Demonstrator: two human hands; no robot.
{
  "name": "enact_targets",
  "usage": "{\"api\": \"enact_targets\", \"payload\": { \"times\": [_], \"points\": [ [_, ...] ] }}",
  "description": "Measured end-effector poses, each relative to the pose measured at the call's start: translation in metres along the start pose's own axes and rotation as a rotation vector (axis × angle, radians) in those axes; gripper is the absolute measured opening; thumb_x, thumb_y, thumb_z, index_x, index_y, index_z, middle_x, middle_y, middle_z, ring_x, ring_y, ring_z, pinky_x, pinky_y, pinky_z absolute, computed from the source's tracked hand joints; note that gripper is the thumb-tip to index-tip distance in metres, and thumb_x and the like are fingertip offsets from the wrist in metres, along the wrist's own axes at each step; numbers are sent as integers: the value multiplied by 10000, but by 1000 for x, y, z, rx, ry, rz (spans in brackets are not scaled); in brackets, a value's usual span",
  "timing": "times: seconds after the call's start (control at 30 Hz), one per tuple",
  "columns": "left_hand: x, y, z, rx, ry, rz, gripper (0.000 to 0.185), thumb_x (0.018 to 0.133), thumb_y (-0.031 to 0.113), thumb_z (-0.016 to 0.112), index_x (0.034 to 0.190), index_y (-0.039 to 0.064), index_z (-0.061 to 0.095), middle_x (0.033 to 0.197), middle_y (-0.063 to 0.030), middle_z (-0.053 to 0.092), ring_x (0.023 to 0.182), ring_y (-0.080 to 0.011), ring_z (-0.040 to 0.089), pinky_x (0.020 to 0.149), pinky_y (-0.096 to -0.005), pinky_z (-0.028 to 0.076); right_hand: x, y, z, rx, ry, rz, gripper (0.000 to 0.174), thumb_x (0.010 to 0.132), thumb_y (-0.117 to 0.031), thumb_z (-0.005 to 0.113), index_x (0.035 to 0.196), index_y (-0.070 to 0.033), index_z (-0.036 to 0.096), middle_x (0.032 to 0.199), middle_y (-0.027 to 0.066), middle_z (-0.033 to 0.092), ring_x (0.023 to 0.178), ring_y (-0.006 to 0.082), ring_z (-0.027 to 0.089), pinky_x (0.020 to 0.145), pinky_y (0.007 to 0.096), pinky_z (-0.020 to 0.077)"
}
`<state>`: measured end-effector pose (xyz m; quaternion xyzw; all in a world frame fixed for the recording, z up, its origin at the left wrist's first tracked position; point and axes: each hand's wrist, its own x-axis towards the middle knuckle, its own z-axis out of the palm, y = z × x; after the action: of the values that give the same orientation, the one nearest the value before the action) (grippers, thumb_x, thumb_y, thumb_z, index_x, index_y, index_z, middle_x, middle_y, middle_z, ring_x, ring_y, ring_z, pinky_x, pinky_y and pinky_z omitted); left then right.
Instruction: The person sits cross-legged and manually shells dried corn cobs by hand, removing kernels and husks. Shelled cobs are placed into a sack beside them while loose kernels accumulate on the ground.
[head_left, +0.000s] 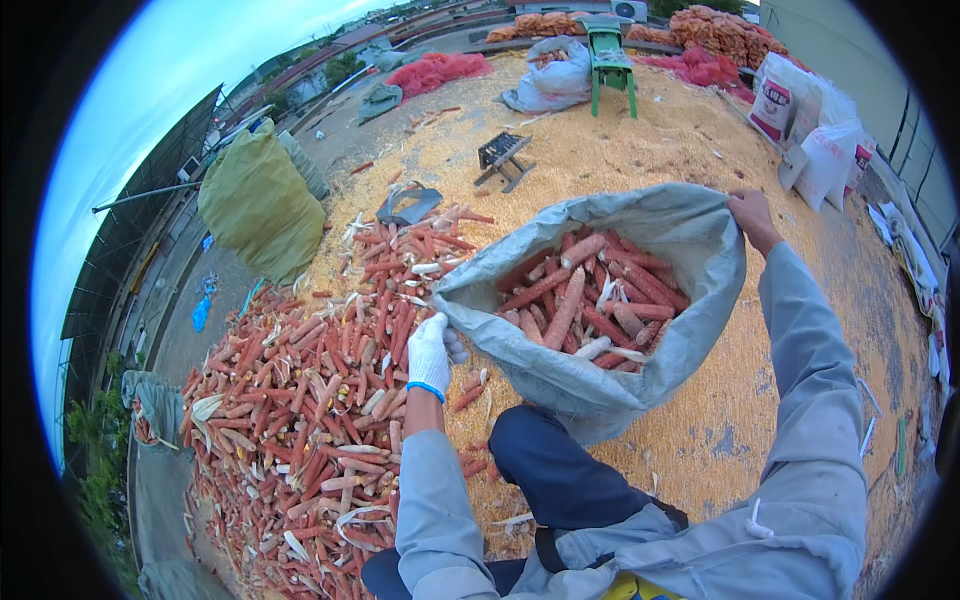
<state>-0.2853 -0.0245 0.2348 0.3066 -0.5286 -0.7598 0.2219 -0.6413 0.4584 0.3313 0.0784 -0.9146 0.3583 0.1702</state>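
A grey-white woven sack (585, 405) stands wide at its mouth before me, partly filled with bare red corn cobs (566, 307). My left hand (431, 356), in a white knit glove with a blue cuff edge, grips the left corner of the sack's rim. At the upper right, my bare right hand (752, 217) holds the opposite part of the rim, its fingers partly hidden by the cloth. A large heap of shelled corn cobs (322, 420), mixed with bits of husk, lies left of the sack and below my gloved hand.
Loose yellow corn kernels (705, 135) cover much of the ground. Beyond the sack are a small metal rack (502, 154), a green stand (613, 67) and a white sack of cobs (555, 71). A full yellow-green sack (262, 206) stands left; white printed sacks (825, 150) stand right.
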Motion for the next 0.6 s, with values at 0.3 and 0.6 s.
{"api": "enact_targets", "payload": {
  "times": [0.3, 0.6],
  "points": [
    [-25, -34, -105, -84, 223, 68, 303, 1021, 220, 561, 1278, 60, 554, 929, -63, 631, 736, -154, 615, 594, -312, 543, -152, -225, 11, 565, -631, -559, 284, 937, -140, 647, 1160, 26, 709, 1040, 144, 735, 933, 210, 702, 841, 308, 542],
    [-178, -109, -408, -187, 719, -135, 131, 984, 212, 531, 999, 93, 582, 730, -45, 566, 527, -166, 536, 441, -299, 451, -372, -423, 197, 652, -1349, -1102, 305, 883, -142, 618, 1117, 23, 723, 947, 196, 740, 870, 303, 725, 807, 399, 563]
  ]
}}
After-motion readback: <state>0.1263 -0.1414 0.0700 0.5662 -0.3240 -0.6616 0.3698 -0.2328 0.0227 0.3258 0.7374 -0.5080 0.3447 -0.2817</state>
